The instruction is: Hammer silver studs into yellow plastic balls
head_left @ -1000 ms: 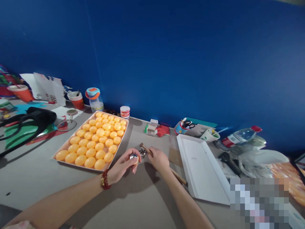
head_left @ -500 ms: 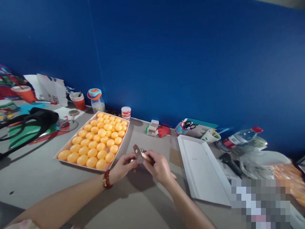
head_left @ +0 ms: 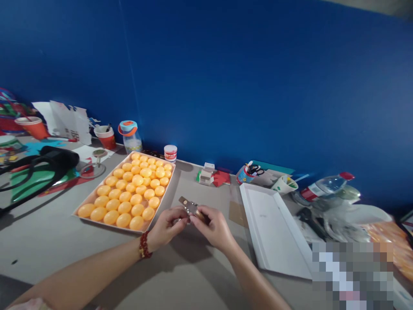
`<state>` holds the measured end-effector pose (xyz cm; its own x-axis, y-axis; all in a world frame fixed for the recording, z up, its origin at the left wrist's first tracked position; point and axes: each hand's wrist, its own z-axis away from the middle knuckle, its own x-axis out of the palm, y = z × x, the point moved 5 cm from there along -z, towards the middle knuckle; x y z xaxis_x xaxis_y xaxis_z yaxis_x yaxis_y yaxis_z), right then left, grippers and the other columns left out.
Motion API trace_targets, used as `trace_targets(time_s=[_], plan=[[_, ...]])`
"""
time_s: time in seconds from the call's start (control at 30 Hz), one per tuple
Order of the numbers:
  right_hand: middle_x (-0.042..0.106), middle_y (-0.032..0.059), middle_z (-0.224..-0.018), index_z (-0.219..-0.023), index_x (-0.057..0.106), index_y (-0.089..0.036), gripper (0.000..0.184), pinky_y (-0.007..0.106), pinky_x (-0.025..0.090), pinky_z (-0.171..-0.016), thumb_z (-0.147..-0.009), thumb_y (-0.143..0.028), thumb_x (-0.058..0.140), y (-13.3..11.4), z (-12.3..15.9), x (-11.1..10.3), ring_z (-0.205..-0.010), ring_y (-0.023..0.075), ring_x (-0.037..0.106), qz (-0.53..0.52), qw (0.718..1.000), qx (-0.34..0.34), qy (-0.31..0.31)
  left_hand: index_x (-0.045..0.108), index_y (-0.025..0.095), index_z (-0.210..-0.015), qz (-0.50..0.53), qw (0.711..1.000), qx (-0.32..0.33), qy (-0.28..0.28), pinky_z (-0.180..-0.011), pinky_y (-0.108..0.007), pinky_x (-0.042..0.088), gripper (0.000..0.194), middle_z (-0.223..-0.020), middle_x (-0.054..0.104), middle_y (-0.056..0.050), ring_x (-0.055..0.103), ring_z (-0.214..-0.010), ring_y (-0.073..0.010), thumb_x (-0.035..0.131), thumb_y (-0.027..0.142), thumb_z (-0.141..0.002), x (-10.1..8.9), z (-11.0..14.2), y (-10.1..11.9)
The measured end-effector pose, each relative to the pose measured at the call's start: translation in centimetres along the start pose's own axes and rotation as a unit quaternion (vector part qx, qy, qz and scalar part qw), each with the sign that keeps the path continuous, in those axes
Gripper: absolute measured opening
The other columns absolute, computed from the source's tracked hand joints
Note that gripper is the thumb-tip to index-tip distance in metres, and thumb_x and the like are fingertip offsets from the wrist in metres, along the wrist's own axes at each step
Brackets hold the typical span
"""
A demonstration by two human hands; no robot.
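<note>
While the left hand (head_left: 164,228) pinches a shiny metal piece (head_left: 177,221), mostly hidden, the right hand (head_left: 214,226) grips a brown wooden tool (head_left: 183,200), all between two trays. Left tray (head_left: 146,224): orange balls (head_left: 124,207), in rows. Right: white tray (head_left: 274,232). Blue-red holder (head_left: 242,176): scissors (head_left: 256,169). Red cup (head_left: 108,142): dark pen (head_left: 108,127).

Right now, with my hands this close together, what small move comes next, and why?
I'd probably turn the wooden-looking handle in your right hand slightly so more of it shows: your left hand pinches a shiny piece close by, and your hands hide much of both.
</note>
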<state>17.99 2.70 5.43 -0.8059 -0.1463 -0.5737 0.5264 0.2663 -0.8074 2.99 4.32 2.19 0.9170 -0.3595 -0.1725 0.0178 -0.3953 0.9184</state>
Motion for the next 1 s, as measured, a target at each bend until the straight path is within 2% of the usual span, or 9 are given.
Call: trace_targets(time_s=[0.1, 0.2, 0.43, 0.73, 0.87, 0.93, 1.0], plan=[[0.051, -0.0036, -0.064, -0.077, 0.063, -0.017, 0.021, 0.021, 0.03, -0.055, -0.088, -0.034, 0.057, 0.3, 0.0, 0.1, -0.06, 0.0116, 0.044, -0.013, 1.0, 0.024, -0.001, 0.063, 0.016, -0.071, -0.051, 0.997, 0.058, -0.001, -0.068, -0.025, 0.044, 0.019, -0.07, 0.063, -0.002, 0.057, -0.07, -0.0146, 0.054, 0.016, -0.088, 0.0, 0.0, 0.6], [0.057, -0.0031, -0.069, -0.086, 0.067, -0.018, 0.017, 0.021, 0.032, -0.057, -0.086, -0.033, 0.06, 0.6, 0.1, 0.3, -0.062, 0.0121, 0.047, -0.021, 0.999, 0.041, -0.007, 0.063, 0.016, -0.075, -0.069, 0.994, 0.079, -0.011, -0.071, -0.026, 0.046, 0.018, -0.076, 0.065, -0.005, 0.06, -0.075, -0.0159, 0.052, 0.015, -0.089, 0.1, 0.1, 0.7], [0.061, -0.0032, -0.07, -0.086, 0.068, -0.018, 0.013, 0.02, 0.034, -0.057, -0.082, -0.029, 0.064, 0.8, 0.2, 0.3, -0.063, 0.0123, 0.049, -0.022, 0.997, 0.072, -0.019, 0.063, 0.017, -0.083, -0.126, 0.987, 0.093, -0.043, -0.068, -0.024, 0.046, 0.014, -0.087, 0.062, -0.006, 0.058, -0.078, -0.0157, 0.051, 0.015, -0.09, 0.2, 0.6, 0.9], [0.061, -0.0035, -0.064, -0.088, 0.064, -0.017, 0.017, 0.018, 0.035, -0.039, -0.08, -0.032, 0.065, 1.6, -0.2, 1.0, -0.046, 0.009, 0.044, -0.157, 0.977, 0.126, -0.064, 0.063, 0.018, -0.086, -0.176, 0.978, 0.093, -0.057, -0.071, -0.027, 0.043, 0.014, -0.089, 0.06, -0.005, 0.056, -0.08, -0.0168, 0.05, 0.013, -0.089, 0.3, 0.6, 1.1], [0.06, -0.0041, -0.061, -0.086, 0.063, -0.017, 0.018, 0.018, 0.032, -0.039, -0.079, -0.032, 0.068, 1.3, -0.2, 0.9, -0.044, 0.0073, 0.042, -0.204, 0.967, 0.137, -0.074, 0.063, 0.018, -0.092, -0.082, 0.993, 0.063, -0.058, -0.081, -0.031, 0.046, 0.013, -0.099, 0.061, -0.008, 0.057, -0.092, -0.02, 0.05, 0.017, -0.091, 0.1, 0.5, 1.1], [0.061, -0.0038, -0.061, -0.083, 0.062, -0.017, 0.019, 0.018, 0.028, -0.039, -0.081, -0.035, 0.068, 1.0, -0.2, 0.6, -0.042, 0.0058, 0.039, -0.232, 0.959, 0.146, -0.079, 0.062, 0.018, -0.1, 0.02, 0.999, 0.013, -0.048, -0.081, -0.032, 0.046, 0.017, -0.105, 0.061, -0.009, 0.057, -0.093, -0.0206, 0.048, 0.021, -0.093, 0.0, 0.5, 0.4], [0.062, -0.0031, -0.063, -0.081, 0.06, -0.017, 0.022, 0.018, 0.023, -0.038, -0.082, -0.037, 0.068, 0.7, -0.1, 0.4, -0.04, 0.0042, 0.037, -0.269, 0.948, 0.151, -0.084, 0.06, 0.019, -0.112, 0.14, 0.988, -0.05, -0.038, -0.08, -0.033, 0.047, 0.023, -0.108, 0.061, -0.009, 0.057, -0.09, -0.0201, 0.046, 0.023, -0.094, 0.1, 0.5, -0.5]])
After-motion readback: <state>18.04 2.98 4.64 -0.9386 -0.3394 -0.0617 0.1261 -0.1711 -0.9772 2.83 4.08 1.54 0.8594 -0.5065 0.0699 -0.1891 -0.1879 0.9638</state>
